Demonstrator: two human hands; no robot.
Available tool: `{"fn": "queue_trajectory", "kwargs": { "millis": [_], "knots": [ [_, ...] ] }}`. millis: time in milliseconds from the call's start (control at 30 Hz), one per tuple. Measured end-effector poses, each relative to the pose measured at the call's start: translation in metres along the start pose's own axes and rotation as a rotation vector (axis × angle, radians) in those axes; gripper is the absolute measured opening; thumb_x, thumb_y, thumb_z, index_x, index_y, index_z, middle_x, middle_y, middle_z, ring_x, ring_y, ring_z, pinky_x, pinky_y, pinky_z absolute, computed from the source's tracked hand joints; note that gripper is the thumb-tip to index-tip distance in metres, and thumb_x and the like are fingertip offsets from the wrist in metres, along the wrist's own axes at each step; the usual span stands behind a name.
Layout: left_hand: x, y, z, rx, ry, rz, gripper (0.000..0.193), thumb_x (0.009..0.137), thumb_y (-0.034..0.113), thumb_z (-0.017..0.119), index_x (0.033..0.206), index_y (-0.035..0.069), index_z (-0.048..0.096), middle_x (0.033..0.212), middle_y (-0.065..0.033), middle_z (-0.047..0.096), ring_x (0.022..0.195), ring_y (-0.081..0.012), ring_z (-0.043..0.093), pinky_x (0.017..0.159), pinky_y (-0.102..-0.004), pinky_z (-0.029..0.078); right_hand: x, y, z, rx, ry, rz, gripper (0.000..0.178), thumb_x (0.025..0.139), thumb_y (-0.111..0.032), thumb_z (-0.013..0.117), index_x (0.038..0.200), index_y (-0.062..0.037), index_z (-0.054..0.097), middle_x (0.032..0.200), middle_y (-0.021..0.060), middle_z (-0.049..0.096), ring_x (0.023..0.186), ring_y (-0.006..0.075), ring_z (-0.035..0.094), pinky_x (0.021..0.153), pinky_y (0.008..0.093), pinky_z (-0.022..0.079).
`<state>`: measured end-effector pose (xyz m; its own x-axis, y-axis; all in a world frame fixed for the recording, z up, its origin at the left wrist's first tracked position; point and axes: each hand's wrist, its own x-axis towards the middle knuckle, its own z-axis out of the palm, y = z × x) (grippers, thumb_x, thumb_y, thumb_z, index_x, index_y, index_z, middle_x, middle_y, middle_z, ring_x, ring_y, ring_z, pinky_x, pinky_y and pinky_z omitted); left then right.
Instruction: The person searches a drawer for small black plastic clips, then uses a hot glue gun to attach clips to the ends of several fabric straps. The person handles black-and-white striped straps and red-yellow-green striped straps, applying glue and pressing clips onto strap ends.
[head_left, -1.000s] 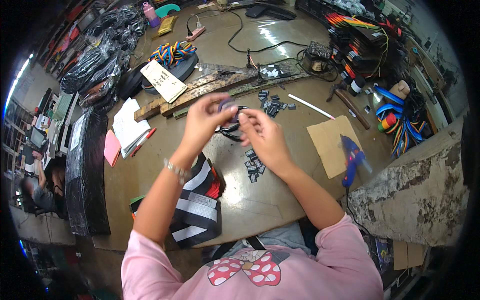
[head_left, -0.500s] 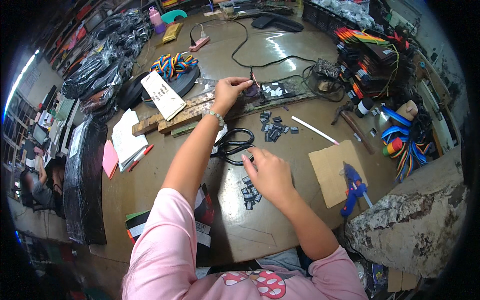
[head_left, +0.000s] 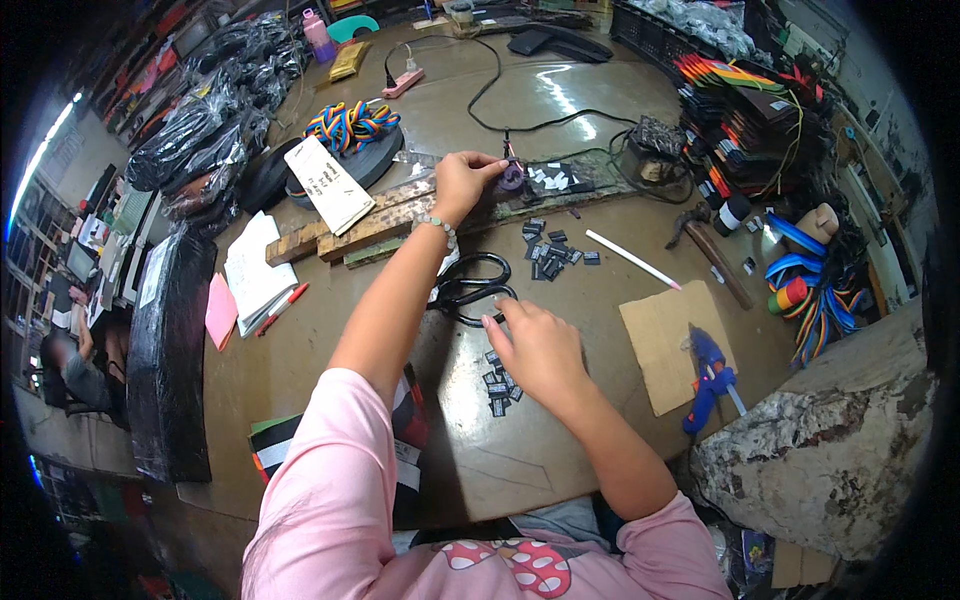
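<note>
My left hand (head_left: 465, 188) reaches across the table, its fingers pinched together against a thin upright dark piece beside a small purple round part (head_left: 512, 178) on a worn wooden board (head_left: 400, 212). What the fingertips hold is too small to make out. My right hand (head_left: 545, 350) hovers low over the table, thumb and forefinger apart, next to the black-handled scissors (head_left: 480, 285). Small black labels (head_left: 497, 392) lie loosely left of that hand, and another pile of black labels (head_left: 548, 255) lies beyond it. White slips (head_left: 548, 178) sit on a black patch of the board.
To the right are a white pen (head_left: 632, 258), cardboard (head_left: 650, 340), a blue glue gun (head_left: 710, 378) and a hammer (head_left: 715, 258). Papers (head_left: 258, 270), a notepad (head_left: 328, 185) and rolled strap (head_left: 385, 165) lie left. A black cable (head_left: 480, 110) crosses the back. A person sits far left.
The left hand has shifted slightly right, its fingertips still by the purple part. My right hand stays nearly where it was. The whole view has moved slightly.
</note>
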<state>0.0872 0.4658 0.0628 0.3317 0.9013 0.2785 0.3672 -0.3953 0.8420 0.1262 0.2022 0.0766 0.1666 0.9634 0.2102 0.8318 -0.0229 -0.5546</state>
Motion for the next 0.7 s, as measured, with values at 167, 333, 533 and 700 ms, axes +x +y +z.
{"fn": "queue_trajectory", "kwargs": {
  "millis": [167,333,533,700],
  "knots": [
    [0.002,-0.007,-0.002,0.002,-0.02,-0.006,0.023,0.078,0.023,0.082,0.09,0.004,0.078,0.081,-0.0094,0.075,0.071,-0.0124,0.068,0.069,-0.0277,0.052,0.0,0.0,0.003,-0.027,0.025,-0.038,0.025,0.093,-0.028,0.06,0.088,-0.0037,0.061,0.082,0.0165,0.066,0.076,0.036,0.068,0.065,0.0471,0.054],
    [0.006,-0.011,-0.004,0.013,-0.055,-0.011,0.026,0.08,0.025,0.081,0.093,0.003,0.078,0.084,-0.0084,0.075,0.073,-0.0115,0.067,0.071,-0.0265,0.051,0.0,0.001,0.005,-0.023,0.019,-0.034,0.026,0.093,-0.03,0.06,0.093,-0.0037,0.063,0.085,0.0172,0.067,0.077,0.0374,0.067,0.066,0.0477,0.054],
    [0.005,-0.011,-0.003,0.038,-0.036,0.023,0.029,0.082,0.028,0.08,0.095,0.003,0.078,0.08,-0.0058,0.074,0.068,-0.0096,0.063,0.067,-0.026,0.051,0.0,0.003,0.004,-0.027,-0.018,0.003,0.03,0.093,-0.031,0.06,0.102,-0.004,0.067,0.09,0.0184,0.068,0.079,0.0404,0.067,0.069,0.0487,0.054],
    [-0.008,0.001,-0.038,0.065,-0.052,0.039,0.038,0.085,0.038,0.075,0.097,0.002,0.076,0.079,-0.0095,0.073,0.069,-0.0132,0.064,0.064,-0.0295,0.05,0.003,0.006,0.005,0.089,0.096,-0.035,0.025,0.092,-0.025,0.063,0.095,-0.0006,0.068,0.086,0.0199,0.069,0.076,0.0395,0.067,0.066,0.0463,0.052]
  ]
}}
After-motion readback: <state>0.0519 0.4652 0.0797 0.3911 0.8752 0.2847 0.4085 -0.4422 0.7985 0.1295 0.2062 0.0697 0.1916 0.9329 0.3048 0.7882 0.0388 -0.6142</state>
